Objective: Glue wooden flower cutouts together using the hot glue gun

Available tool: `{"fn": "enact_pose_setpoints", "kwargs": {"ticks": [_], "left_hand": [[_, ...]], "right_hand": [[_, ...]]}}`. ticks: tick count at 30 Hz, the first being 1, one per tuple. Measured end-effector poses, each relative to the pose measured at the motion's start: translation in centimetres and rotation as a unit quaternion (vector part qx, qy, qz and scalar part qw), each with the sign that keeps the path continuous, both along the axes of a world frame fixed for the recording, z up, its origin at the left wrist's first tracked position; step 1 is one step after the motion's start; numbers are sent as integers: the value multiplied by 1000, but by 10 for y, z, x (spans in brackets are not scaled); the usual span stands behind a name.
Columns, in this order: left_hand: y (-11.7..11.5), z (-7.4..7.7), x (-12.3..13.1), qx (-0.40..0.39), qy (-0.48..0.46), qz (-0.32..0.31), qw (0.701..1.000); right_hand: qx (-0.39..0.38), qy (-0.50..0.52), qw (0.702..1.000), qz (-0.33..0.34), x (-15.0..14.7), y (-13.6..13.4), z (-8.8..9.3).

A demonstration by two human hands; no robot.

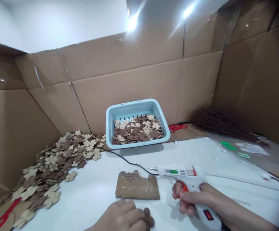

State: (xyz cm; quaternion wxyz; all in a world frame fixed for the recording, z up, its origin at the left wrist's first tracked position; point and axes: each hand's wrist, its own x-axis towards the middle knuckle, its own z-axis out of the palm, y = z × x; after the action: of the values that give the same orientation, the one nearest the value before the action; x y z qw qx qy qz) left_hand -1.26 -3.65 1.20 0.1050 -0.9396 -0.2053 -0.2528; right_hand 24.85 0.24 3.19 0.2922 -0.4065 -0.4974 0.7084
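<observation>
My right hand [192, 195] grips a white hot glue gun [182, 173] with an orange trigger, and its metal nozzle points left. At the bottom centre, my left hand [122, 216] is closed around a brown flower-shaped cutout [149, 218], with its rounded petals showing past the fingers. Just beyond the left hand, a torn piece of cardboard [139, 187] with whitish glue smears lies on the white board [86, 189]. The glue gun's tip hangs above the right part of this cardboard.
A light blue basket [109, 128] full of brown and cream flowers stands at the back. A heap of flowers [64, 154] spreads along the left. Red scissors [177, 127], a bundle of dark twigs [223, 123] and a black cord [127, 160] lie about. Cardboard walls [129, 77] enclose the area.
</observation>
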Motion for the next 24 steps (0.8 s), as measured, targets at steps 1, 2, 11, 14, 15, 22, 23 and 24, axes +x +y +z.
{"fn": "enact_pose_setpoints", "kwargs": {"ticks": [1, 2, 11, 14, 15, 22, 23, 24], "left_hand": [[8, 10, -3, -23, -18, 15, 999], [18, 21, -7, -44, -31, 49, 997], [182, 80, -42, -88, -70, 351, 930], [213, 75, -41, -132, -74, 335, 930], [218, 74, -41, -144, -81, 328, 930], [180, 71, -45, -162, -240, 317, 903], [164, 67, -45, -172, -266, 314, 895], [145, 60, -45, -189, -296, 303, 886]], "right_hand": [[2, 0, 1000, 3, 0, 0, -1], [4, -1, 1000, 5, 0, 1, -1], [0, 2, 1000, 17, -1, 2, -5], [-4, -1, 1000, 21, 1, 2, -8], [-4, -3, 1000, 21, 1, 2, -8], [0, -24, 999, 27, 3, -1, 1], [-3, -29, 999, 31, 4, -2, 3], [-5, -32, 999, 39, 4, -2, 4]]}}
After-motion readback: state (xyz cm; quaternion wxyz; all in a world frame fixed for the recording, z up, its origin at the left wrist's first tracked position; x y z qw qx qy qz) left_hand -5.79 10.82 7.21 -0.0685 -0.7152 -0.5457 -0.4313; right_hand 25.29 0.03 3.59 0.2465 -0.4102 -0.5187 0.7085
